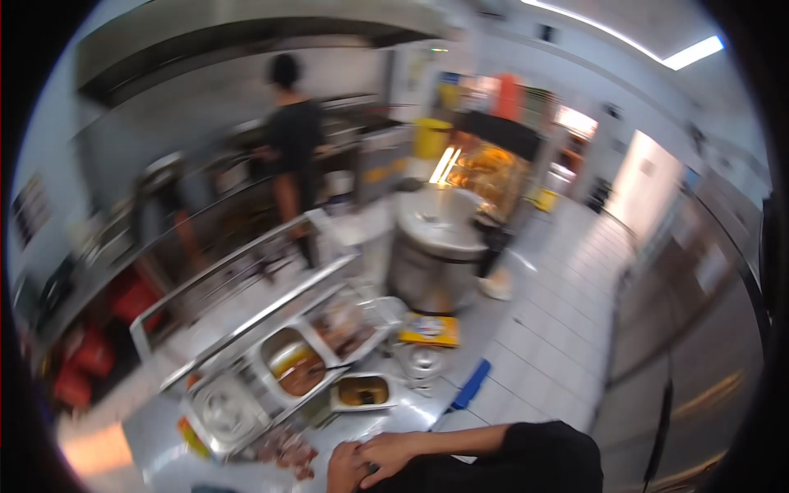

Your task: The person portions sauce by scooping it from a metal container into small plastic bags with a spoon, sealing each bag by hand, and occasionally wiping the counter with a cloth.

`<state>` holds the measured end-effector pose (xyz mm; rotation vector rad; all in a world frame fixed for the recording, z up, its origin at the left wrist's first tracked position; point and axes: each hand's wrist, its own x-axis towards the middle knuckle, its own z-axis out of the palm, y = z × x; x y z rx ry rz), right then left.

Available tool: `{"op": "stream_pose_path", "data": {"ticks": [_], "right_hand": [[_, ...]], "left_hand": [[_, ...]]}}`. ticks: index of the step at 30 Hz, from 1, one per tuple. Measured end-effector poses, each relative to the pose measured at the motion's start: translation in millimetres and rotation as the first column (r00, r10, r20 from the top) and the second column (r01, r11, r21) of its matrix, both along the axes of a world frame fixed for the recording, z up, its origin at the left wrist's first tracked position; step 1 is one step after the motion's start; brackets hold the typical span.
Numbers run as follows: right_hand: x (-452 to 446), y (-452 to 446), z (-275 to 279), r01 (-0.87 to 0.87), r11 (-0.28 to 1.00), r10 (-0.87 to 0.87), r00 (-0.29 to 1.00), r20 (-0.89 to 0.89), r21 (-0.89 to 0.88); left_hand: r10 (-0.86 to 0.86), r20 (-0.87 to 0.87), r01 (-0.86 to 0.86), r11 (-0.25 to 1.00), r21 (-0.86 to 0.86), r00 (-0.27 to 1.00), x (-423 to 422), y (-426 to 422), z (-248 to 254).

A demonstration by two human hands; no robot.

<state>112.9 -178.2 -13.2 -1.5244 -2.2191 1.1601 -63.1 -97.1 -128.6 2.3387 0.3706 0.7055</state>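
Observation:
My right hand point(385, 457) reaches in from the right, its forearm coming out of a black sleeve, and its fingers curl over my left hand point(343, 468). The two hands touch each other at the bottom of the view, and most of the left one's fingers are hidden or smeared by motion. Beside them on the metal counter lie reddish-brown pieces that look like meat point(288, 451). Just beyond stands a small steel pan point(364, 393) with dark yellow liquid in it. Farther left are a deeper pan point(294, 363) of orange-brown liquid and a lidded steel container point(228, 412).
A large lidded steel pot point(436, 255) stands at the counter's far end, near a yellow box point(430, 330) and a blue object point(471, 384). Beyond a metal rail, a person in dark clothes point(294, 140) is at the stoves. A lit glass-fronted cabinet point(485, 177) glows behind. Tiled floor point(546, 345) runs along the right.

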Motion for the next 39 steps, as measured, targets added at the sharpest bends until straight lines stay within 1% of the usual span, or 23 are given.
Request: {"op": "stream_pose_path", "data": {"ticks": [1,3,4,6,8,14,20,23,26,30,32,35,36,38,39], "right_hand": [[0,-4,6,0.059,0.998,-0.059,0.998,-0.004,0.004],[1,-15,6,0.118,0.993,-0.118,0.993,-0.031,0.006],[2,-19,1,0.133,0.991,-0.133,0.99,-0.042,-0.001],[4,-23,-8,0.138,0.99,-0.138,0.988,-0.066,0.007],[7,-25,-15,0.135,0.99,-0.132,0.987,-0.09,0.034],[5,-29,-7,0.178,0.984,-0.177,0.98,-0.088,0.007],[3,-27,-23,0.14,0.99,-0.137,0.988,-0.077,0.028],[0,-26,-18,0.132,0.991,-0.132,0.99,-0.056,0.006],[0,-26,-17,0.119,0.992,-0.117,0.991,-0.06,0.03],[2,-22,-12,0.094,0.996,-0.094,0.994,-0.047,-0.001],[3,-22,-12,0.095,0.995,-0.095,0.994,-0.051,-0.001],[5,-22,4,0.135,0.99,-0.138,0.987,-0.081,-0.041],[10,-20,6,0.153,0.988,-0.15,0.971,-0.188,-0.001],[27,-10,3,0.2,0.977,-0.156,0.905,-0.395,0.072],[35,-4,-3,0.369,0.928,-0.343,0.777,-0.528,-0.06]], "left_hand": [[-0.015,0.01,0.016,0.997,-0.081,1.0,14,-4,11],[0.051,-0.02,-0.054,0.973,-0.224,0.999,16,-15,31],[0.063,-0.031,-0.069,0.961,-0.266,0.998,18,-20,35],[0.034,-0.045,-0.046,0.957,-0.287,0.998,24,-25,38],[0.012,-0.052,-0.027,0.956,-0.293,0.999,28,-27,37],[-0.018,-0.076,-0.006,0.953,-0.304,0.997,30,-27,38],[-0.02,-0.089,-0.008,0.951,-0.309,0.996,28,-27,38],[-0.019,-0.095,-0.011,0.951,-0.309,0.995,27,-25,39],[-0.014,-0.105,-0.019,0.951,-0.308,0.994,26,-24,39],[-0.012,-0.112,-0.025,0.948,-0.317,0.994,25,-24,39],[-0.012,-0.118,-0.027,0.949,-0.315,0.993,25,-24,39],[0.011,-0.135,-0.051,0.954,-0.294,0.991,22,-19,41],[0.035,-0.15,-0.075,0.959,-0.273,0.988,18,-14,42],[0.139,-0.203,-0.177,0.967,-0.185,0.969,6,3,44],[0.218,-0.25,-0.252,0.961,-0.113,0.943,0,15,42]]}}
